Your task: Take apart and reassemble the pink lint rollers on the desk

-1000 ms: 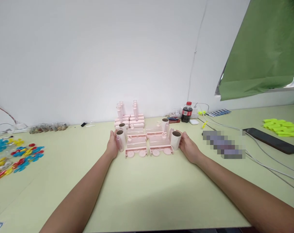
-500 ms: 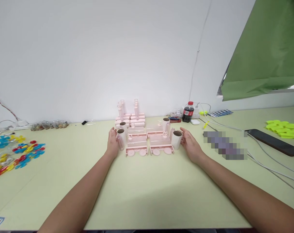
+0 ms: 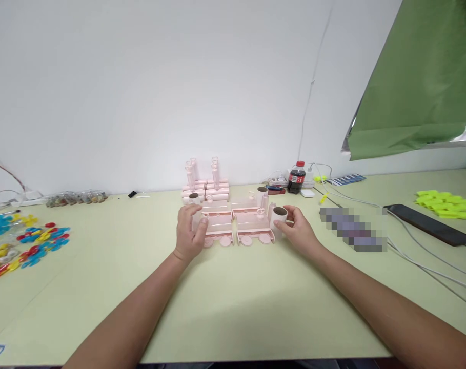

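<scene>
My right hand (image 3: 296,228) has its thumb and fingers around an upright white roll (image 3: 278,219) with a brown core. On the other side, my left hand (image 3: 191,233) is curled over the front left roll's spot, with its thumb and fingers apart; the back of the hand hides what lies inside. Between the hands lie pink trays (image 3: 256,236) with round pink discs (image 3: 247,240) along the front. Two more white rolls, one at the back left (image 3: 195,198) and one at the back right (image 3: 262,192), stand behind. Small clear pink tubes (image 3: 265,201) stand by the right rolls.
Pink parts (image 3: 216,190) are stacked by the wall. A cola bottle (image 3: 296,178), cables and a black phone-like slab (image 3: 430,224) lie right, with yellow-green pieces (image 3: 444,204). Colourful plastic pieces (image 3: 36,246) lie left.
My left hand has moved right and over the front left roll, hiding it. My right thumb has come round to the front of the right roll. The view has shifted slightly.
</scene>
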Available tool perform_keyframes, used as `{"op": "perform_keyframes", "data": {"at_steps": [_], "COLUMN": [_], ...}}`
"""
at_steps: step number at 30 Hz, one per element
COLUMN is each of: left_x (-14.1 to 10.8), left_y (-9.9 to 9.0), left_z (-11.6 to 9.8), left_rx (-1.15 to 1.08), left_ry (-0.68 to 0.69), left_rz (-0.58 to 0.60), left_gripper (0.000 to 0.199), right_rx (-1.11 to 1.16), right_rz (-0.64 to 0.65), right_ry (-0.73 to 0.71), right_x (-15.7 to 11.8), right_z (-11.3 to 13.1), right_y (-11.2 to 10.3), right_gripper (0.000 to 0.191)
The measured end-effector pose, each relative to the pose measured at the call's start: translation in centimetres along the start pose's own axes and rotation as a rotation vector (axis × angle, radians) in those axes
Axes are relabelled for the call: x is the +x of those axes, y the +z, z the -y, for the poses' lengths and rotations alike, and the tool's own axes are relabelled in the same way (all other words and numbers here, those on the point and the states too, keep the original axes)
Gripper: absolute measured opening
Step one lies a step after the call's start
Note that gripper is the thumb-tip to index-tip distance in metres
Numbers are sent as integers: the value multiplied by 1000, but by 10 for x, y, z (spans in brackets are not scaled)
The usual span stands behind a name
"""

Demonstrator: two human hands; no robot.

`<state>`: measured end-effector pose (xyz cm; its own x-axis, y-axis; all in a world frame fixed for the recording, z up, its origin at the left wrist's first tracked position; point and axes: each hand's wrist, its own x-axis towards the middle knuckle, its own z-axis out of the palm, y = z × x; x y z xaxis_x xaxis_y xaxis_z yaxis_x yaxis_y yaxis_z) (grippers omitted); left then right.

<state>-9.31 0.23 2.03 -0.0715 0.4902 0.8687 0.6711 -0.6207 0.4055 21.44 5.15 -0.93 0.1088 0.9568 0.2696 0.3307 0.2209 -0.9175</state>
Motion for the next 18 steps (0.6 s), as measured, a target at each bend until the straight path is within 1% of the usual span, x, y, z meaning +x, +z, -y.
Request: {"op": "perform_keyframes", "data": {"at_steps": [3, 6, 7, 9, 11, 12, 13, 14, 16, 18], "left_x": [-5, -8, -9, -9, -9, -8, -8, -7, -6, -5], "left_y": [8, 11, 11, 10, 8, 8, 8, 8, 11, 15], "left_z": [-1, 1, 1, -1, -6, -10, -16, -23, -40, -57], "left_rx": [12, 11, 6, -9, -35, -56, -85, -120, -194, -250], "left_ry": [119, 151, 157, 162, 160, 150, 135, 112, 45, -39], "left_rz": [69, 111, 120, 135, 155, 175, 210, 259, 400, 532], "left_gripper": [21, 17, 17, 17, 17, 17, 17, 17, 25, 47], "right_rx": [-2, -40, -42, -25, 1, 19, 47, 88, 209, 342], "right_rz": [47, 77, 54, -51, -170, -197, -194, -150, 31, 202], "right_ry": [8, 14, 14, -17, -113, -182, -252, -311, -380, -345], "right_x": [0, 1, 1, -1, -6, -11, -17, -25, -41, -54], "right_z": [1, 3, 4, 7, 13, 18, 25, 32, 50, 69], "right_y": [0, -1, -3, -6, -9, -10, -9, -7, 2, 16], "right_gripper": [46, 34, 33, 34, 37, 38, 39, 39, 39, 39]}}
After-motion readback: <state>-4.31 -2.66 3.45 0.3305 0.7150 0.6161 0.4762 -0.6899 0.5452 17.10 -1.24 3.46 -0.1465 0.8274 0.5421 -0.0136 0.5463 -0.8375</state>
